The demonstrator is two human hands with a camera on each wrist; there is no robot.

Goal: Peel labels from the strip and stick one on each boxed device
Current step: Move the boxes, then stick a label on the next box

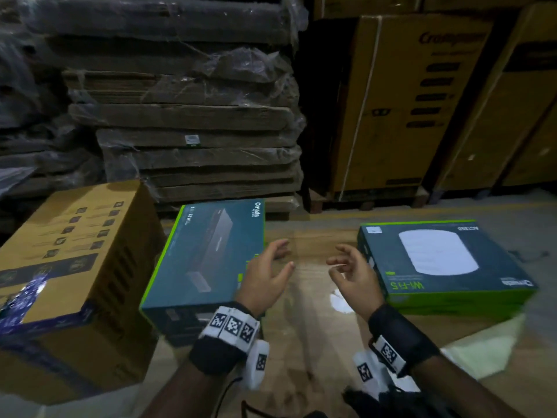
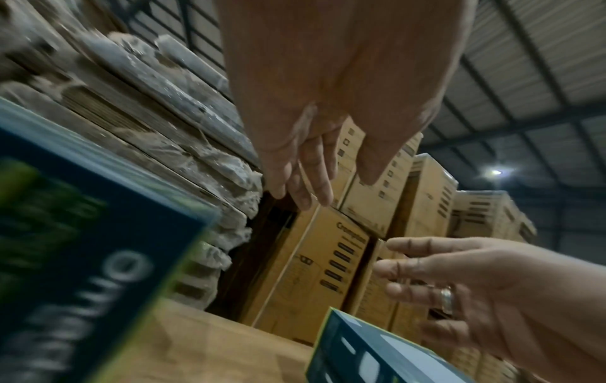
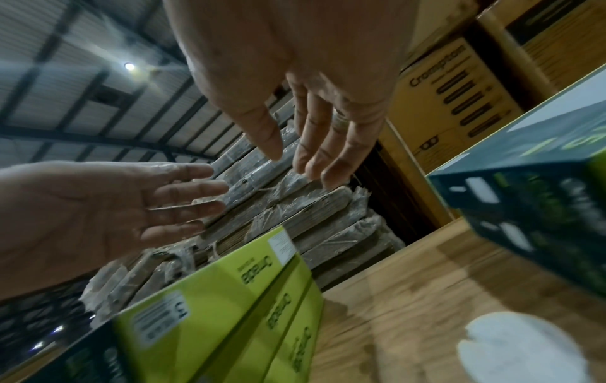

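Two teal boxed devices with green edges lie on a brown cardboard surface (image 1: 304,351). The left box (image 1: 208,257) tops a small stack whose green sides (image 3: 229,298) show in the right wrist view. The right box (image 1: 437,263) pictures a white round device and carries a small white label (image 1: 373,230) at its far left corner. My left hand (image 1: 280,260) and right hand (image 1: 343,262) hover between the boxes, palms facing each other, fingers spread and holding nothing. A white paper piece (image 1: 340,300) lies under my right hand; I cannot tell whether it is the label strip.
A large brown carton (image 1: 69,267) stands at the left. Wrapped stacks of flat cardboard (image 1: 187,116) and tall brown cartons (image 1: 422,101) rise behind the work surface. Another pale sheet (image 1: 488,348) lies at the near right.
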